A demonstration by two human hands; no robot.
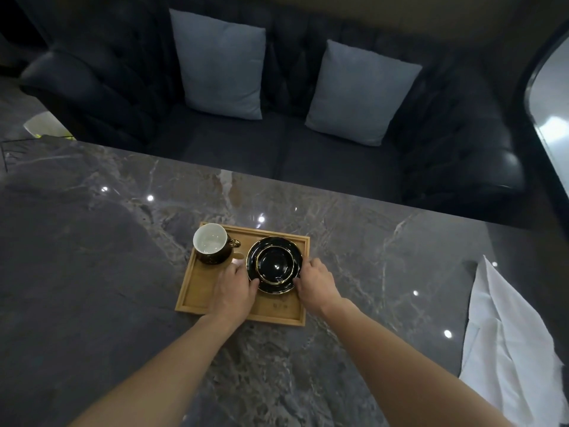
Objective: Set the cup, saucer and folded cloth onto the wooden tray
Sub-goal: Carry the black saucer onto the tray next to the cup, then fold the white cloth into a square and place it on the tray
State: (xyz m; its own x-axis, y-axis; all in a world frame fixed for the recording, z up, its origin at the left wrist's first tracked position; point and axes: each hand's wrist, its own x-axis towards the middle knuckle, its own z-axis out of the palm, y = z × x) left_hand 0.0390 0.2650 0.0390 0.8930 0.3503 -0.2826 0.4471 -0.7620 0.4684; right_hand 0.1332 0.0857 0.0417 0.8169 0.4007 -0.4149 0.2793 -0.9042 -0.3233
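Evidently the saucer (275,265) is being settled — both hands pinch its near rim, the left hand (234,291) at one side and the right hand (315,281) at the other, fingers clamped on its edge. It sits on the tray's (197,291) right half, glossy black with a thin gold ring. A cup (211,247), white inside, stands upright at the back left. Next comes the cloth (505,343) — white, lying loose well off to the right on the table (92,241), seemingly needing a reach and neat placement.
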